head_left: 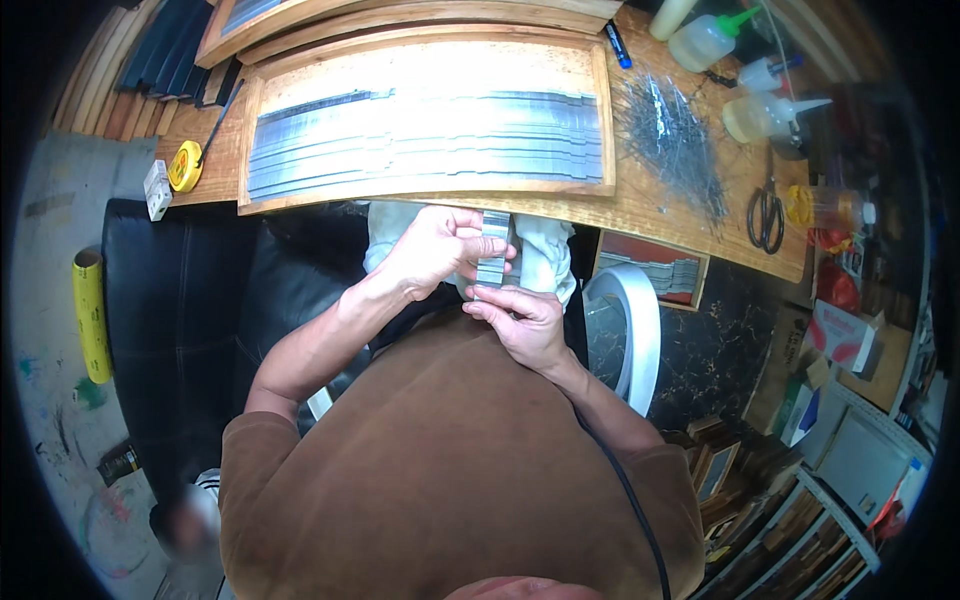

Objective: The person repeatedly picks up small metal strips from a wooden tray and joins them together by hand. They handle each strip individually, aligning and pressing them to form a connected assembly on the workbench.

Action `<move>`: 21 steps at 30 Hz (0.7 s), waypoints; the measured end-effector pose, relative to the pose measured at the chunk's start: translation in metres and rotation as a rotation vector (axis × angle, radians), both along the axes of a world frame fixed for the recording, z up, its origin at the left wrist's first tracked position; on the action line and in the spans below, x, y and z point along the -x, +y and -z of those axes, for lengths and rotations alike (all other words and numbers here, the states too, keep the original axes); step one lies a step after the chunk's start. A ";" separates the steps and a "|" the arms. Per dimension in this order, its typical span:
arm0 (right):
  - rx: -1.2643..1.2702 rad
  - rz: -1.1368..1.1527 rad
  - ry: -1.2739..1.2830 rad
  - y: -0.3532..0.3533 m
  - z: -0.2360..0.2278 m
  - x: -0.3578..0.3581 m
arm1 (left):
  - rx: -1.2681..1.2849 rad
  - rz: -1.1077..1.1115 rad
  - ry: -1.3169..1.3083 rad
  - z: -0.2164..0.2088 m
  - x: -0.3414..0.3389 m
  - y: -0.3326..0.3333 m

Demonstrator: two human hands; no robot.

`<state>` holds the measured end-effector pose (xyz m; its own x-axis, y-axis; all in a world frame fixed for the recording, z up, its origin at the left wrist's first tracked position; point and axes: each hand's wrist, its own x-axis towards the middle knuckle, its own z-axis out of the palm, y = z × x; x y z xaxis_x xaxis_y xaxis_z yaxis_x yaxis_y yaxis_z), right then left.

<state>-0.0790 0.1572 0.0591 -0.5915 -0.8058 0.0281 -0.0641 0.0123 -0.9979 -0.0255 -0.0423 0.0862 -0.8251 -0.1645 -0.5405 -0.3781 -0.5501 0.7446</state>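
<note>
A narrow bundle of thin, flat, grey metallic-looking strips (492,232) stands between my hands, just in front of the table's near edge and above my lap. My left hand (435,245) is closed around its left side, thumb across the front and fingertips showing on the right. At the bundle's lower end my right hand (522,322) is closed too, thumb and fingers pressed together at the strips. Beyond them, a shallow wooden tray (608,140) holds rows of similar grey strips; glare washes out its middle.
The wooden table (690,228) carries a heap of thin dark slivers (670,140), black scissors (767,222), a green-capped squeeze bottle (700,45), a blue marker (618,46) and a yellow tape measure (185,166). A white chair arm (645,340) curves at right; a black couch (180,320) stands left.
</note>
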 end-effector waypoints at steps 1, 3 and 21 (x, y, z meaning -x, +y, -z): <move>0.000 0.005 0.006 0.000 0.001 0.000 | -0.006 0.010 -0.002 -0.001 0.000 0.000; 0.000 0.014 0.019 0.000 0.003 -0.001 | -0.018 0.029 -0.007 -0.004 0.000 -0.001; 0.138 -0.015 0.534 -0.041 -0.113 0.090 | 1.052 -0.005 0.727 -0.034 0.023 0.000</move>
